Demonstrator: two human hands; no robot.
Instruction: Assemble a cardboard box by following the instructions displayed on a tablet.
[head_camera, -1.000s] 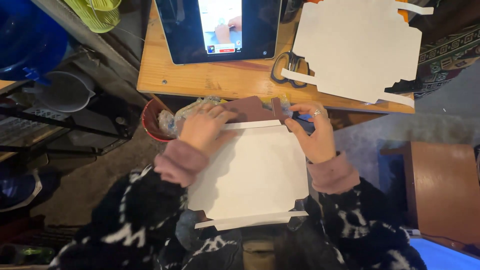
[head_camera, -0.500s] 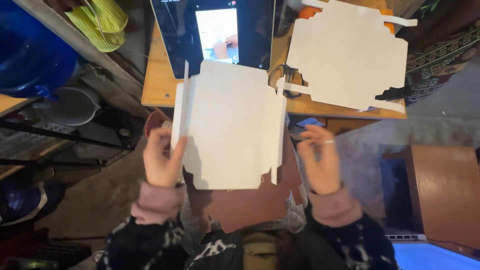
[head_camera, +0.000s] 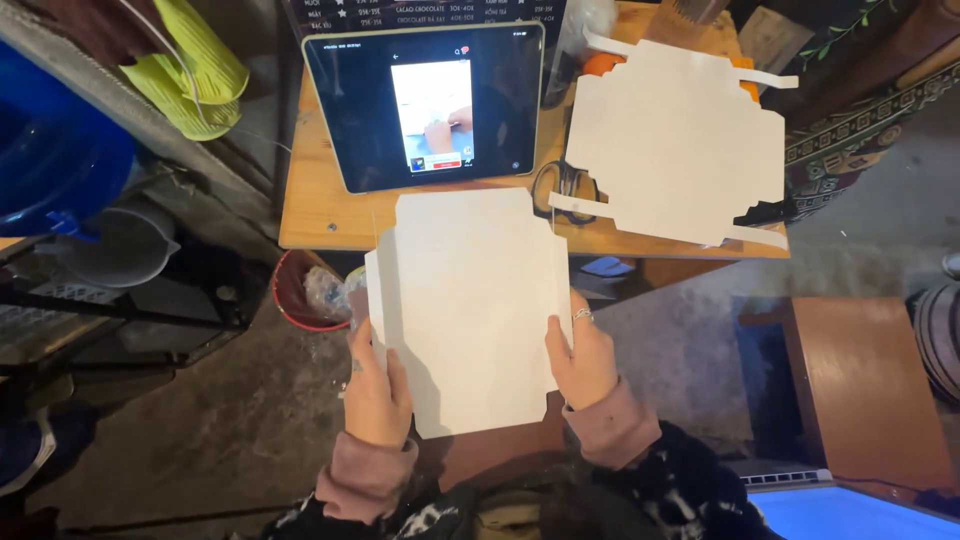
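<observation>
- Two hands grip one white card (head_camera: 470, 305): the left hand (head_camera: 375, 395) is closed on its lower left edge, thumb on the face, and the right hand (head_camera: 582, 362) pinches its lower right edge, a ring on one finger.
- The card is a flat die-cut sheet held in the air in front of the table's near edge; its long axis runs near to far, the top end overlapping the table edge, and a narrow folded flap runs along its left side.
- The card hides the fingers behind it, so how far they curl cannot be told.
- Just left of the card, a red bowl (head_camera: 293, 297) sits below the table, partly covered; its contents are hard to make out.
- On the wooden table (head_camera: 310, 205), a tablet (head_camera: 350, 110) leans with its screen lit; the small picture on it is unclear.
- Right of the tablet lies a second, wider white sheet (head_camera: 675, 140), covering most of a pair of scissors (head_camera: 557, 185) and something orange at its far edge.
</observation>
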